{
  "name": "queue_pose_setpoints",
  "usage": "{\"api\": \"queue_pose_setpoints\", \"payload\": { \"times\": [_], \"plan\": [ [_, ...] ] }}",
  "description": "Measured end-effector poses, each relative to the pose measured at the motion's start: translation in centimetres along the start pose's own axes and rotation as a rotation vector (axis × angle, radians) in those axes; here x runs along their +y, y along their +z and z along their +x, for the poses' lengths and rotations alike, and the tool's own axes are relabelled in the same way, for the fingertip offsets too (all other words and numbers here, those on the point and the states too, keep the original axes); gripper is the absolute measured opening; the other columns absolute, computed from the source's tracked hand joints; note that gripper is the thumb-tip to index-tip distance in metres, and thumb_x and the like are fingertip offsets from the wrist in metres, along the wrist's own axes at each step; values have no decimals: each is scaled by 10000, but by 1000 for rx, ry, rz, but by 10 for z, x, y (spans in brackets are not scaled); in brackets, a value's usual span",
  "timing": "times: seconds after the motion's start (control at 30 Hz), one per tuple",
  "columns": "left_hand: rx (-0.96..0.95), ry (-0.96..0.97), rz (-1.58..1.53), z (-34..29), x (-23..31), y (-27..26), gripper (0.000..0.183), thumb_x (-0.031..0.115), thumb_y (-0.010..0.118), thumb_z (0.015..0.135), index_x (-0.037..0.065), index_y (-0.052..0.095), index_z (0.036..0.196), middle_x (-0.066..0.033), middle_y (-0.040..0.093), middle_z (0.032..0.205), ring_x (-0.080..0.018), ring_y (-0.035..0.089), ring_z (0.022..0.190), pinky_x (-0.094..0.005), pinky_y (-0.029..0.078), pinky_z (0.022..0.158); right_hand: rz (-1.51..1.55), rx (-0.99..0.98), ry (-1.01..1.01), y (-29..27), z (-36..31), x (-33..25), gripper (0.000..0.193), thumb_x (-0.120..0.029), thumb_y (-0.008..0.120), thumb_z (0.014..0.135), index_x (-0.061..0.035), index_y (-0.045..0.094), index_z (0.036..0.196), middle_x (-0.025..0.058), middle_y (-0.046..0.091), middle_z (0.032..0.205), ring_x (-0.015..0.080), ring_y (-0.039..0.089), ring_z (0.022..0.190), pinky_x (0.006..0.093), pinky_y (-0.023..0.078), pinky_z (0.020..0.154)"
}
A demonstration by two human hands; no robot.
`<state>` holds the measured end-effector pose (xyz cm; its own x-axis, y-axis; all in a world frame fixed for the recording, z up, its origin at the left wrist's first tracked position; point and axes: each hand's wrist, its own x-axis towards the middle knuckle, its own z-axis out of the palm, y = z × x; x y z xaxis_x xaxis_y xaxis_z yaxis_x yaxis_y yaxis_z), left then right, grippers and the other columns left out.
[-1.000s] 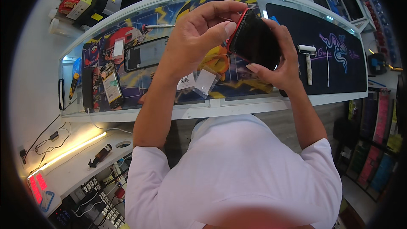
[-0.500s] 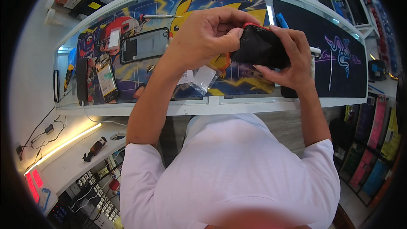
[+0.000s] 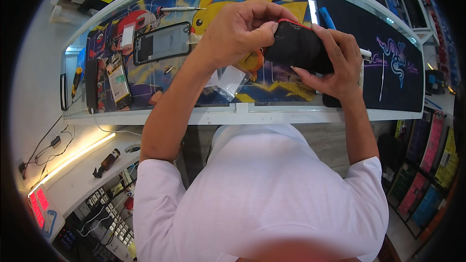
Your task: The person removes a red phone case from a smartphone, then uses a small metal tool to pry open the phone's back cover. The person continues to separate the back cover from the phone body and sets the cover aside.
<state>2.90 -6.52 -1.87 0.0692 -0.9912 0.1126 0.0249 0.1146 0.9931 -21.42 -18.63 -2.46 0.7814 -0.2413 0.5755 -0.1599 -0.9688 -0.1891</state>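
Both hands hold a black smartphone (image 3: 300,48) with a red edge along its far side, raised over the mat. My left hand (image 3: 246,31) pinches its far left corner between thumb and fingers. Gripping the right side is my right hand (image 3: 341,63), with the fingers at the far edge and the thumb at the near edge. To the left on the mat lies an empty phone frame (image 3: 162,43). Beside it is an opened phone body (image 3: 118,80) with its battery and inner parts showing. Small metal bits (image 3: 169,69) lie nearer my left forearm.
A screwdriver (image 3: 182,8) lies beyond the frame, and a clear plastic bag (image 3: 233,83) near the counter's front edge. The colourful mat (image 3: 286,92) adjoins a black mat (image 3: 359,22) bearing a thin metal tool (image 3: 382,77). A yellow-black tool (image 3: 76,81) is far left.
The phone's upper face has tipped slightly, and its glossy reflection has dulled. Both hands keep their hold. The whole view has shifted a little, so the counter sits higher in it.
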Motion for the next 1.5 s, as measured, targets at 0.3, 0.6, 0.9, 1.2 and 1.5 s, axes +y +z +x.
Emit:
{"api": "queue_pose_setpoints", "payload": {
  "times": [0.3,0.6,0.9,1.2,1.5],
  "plan": [
    [-31,-29,103,0,3,-3,324,50,556,939,-14,717,1212,-82,746,1088,-125,706,972,-277,575,907,-42,10,-50,1,1,3,839,-346,935,626,-134,649,1386,58,648,1112,217,615,911,357,520,779],
    [-61,-1,100,-3,-3,-4,317,94,594,936,-1,722,1210,-69,748,998,-109,694,878,-258,576,826,-75,-6,-89,-1,-3,6,816,-388,915,655,-171,648,1395,38,632,1099,204,610,891,355,506,769],
    [-83,-102,104,1,-16,-6,308,132,556,981,11,726,1207,-58,740,1005,-95,705,871,-253,586,802,-38,-3,-64,7,-8,6,837,-418,900,669,-182,632,1427,49,648,1100,211,621,889,361,518,776],
    [-62,-191,-98,5,-5,-8,335,233,636,984,28,725,1233,-64,738,1007,-84,685,875,-221,557,783,218,-89,101,7,4,4,824,-407,903,690,-130,621,1413,89,639,1065,251,651,920,375,553,822],
    [26,13,-146,2,9,-8,481,350,623,1009,20,645,1358,-111,738,1156,-167,727,1030,-300,568,916,446,12,375,-3,24,0,804,-392,903,749,-92,588,1425,94,655,1118,216,666,1026,355,542,889]
  ]
}}
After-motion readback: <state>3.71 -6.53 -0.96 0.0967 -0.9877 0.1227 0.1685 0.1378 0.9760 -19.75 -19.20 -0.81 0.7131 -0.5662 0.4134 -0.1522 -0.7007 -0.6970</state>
